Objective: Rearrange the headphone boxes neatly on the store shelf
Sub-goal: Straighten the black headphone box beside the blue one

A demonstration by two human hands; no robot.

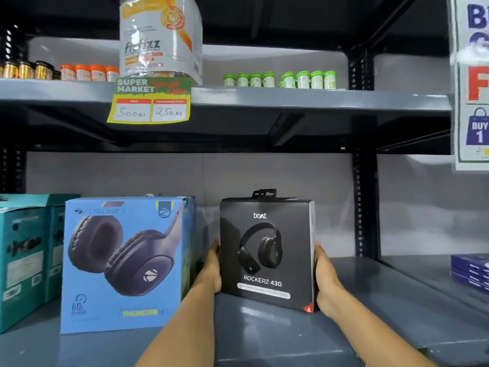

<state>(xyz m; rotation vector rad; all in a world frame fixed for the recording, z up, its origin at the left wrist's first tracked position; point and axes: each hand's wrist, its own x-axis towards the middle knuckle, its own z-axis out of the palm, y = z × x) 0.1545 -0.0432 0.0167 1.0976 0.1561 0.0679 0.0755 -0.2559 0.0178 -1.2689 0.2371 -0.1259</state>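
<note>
A black headphone box point(266, 252) marked "boAt Rockerz 430" stands upright on the grey shelf point(264, 337), front face towards me. My left hand point(211, 268) presses flat against its left side and my right hand point(324, 279) against its right side, so both hold it. To its left, a small gap away, stands a larger light blue headphone box point(121, 263) marked "Zebronics", also upright. Further left are teal boxes point(23, 258), partly cut off by the frame edge.
The shelf above point(264, 98) carries a large jar point(160, 38), small orange-lidded and green-lidded bottles, and a yellow price tag point(149, 102). A black upright post point(366, 205) stands behind right. Dark blue flat packs point(471, 271) lie at far right; a sale poster point(473, 80) hangs above them.
</note>
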